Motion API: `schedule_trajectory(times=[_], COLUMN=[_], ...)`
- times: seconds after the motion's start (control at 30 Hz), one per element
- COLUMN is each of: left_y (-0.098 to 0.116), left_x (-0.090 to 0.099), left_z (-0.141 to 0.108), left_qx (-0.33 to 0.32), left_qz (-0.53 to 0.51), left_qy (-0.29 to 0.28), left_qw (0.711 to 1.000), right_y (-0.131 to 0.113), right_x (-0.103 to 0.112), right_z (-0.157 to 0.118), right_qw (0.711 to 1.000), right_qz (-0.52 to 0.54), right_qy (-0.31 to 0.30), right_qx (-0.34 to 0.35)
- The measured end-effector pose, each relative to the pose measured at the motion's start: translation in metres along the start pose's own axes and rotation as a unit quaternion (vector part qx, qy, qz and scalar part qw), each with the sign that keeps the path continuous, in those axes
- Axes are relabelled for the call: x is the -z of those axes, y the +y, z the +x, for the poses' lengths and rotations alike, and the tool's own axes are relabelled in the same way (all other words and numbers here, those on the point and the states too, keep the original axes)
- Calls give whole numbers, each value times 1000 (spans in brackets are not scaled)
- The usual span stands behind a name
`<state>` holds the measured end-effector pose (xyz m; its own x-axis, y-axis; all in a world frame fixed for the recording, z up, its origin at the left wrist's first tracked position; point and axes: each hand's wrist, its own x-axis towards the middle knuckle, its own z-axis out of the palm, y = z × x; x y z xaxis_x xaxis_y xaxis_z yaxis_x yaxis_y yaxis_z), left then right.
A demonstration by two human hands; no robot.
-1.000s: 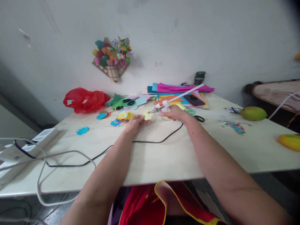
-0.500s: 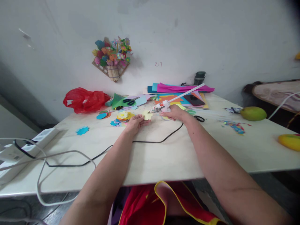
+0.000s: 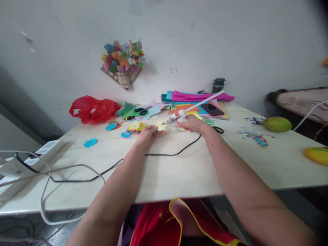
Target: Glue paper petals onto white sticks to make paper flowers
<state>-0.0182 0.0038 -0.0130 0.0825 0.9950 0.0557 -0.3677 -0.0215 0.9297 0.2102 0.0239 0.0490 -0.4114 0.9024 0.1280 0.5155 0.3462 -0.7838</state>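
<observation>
My left hand pinches a pale yellow paper flower by its edge, just above the table. My right hand is closed around a white hot glue gun. A long white glue stick juts from its back end, up and to the right. The gun's metal nozzle points left, at or very near the flower; I cannot tell whether it touches. Stacked yellow and orange paper flowers lie left of my left hand, with blue flower cutouts beside them.
A black cord crosses the table toward the white power strip. Scissors lie on paper scraps behind. A red plastic bag, a phone on coloured sheets, a green mango and a yellow mango stand around.
The glue gun has tilted very slightly, with its nozzle now over the edge of the yellow flower. Both hands stay almost in the same place.
</observation>
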Motion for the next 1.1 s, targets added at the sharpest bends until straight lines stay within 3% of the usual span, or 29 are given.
schedule_trajectory(times=[0.13,0.33,0.53,0.77,0.93,1.1], left_y=[0,3,8,13,13,14], left_x=[4,6,9,13,14,12], left_z=[2,3,5,6,7,6], left_qx=[-9,-58,-123,-159,-153,-141], left_qz=[-13,-23,-33,-55,-51,-44], left_qy=[10,22,70,78,58,67], left_qw=[1000,998,989,983,985,987], right_y=[2,3,13,15,10,11], right_x=[2,-9,-24,-40,-51,-46], right_z=[1,5,18,17,17,17], right_qw=[1000,993,978,944,923,932], right_qz=[20,48,-126,-315,-373,-345], right_qy=[24,111,169,90,40,108], right_qx=[-1,8,0,47,87,41])
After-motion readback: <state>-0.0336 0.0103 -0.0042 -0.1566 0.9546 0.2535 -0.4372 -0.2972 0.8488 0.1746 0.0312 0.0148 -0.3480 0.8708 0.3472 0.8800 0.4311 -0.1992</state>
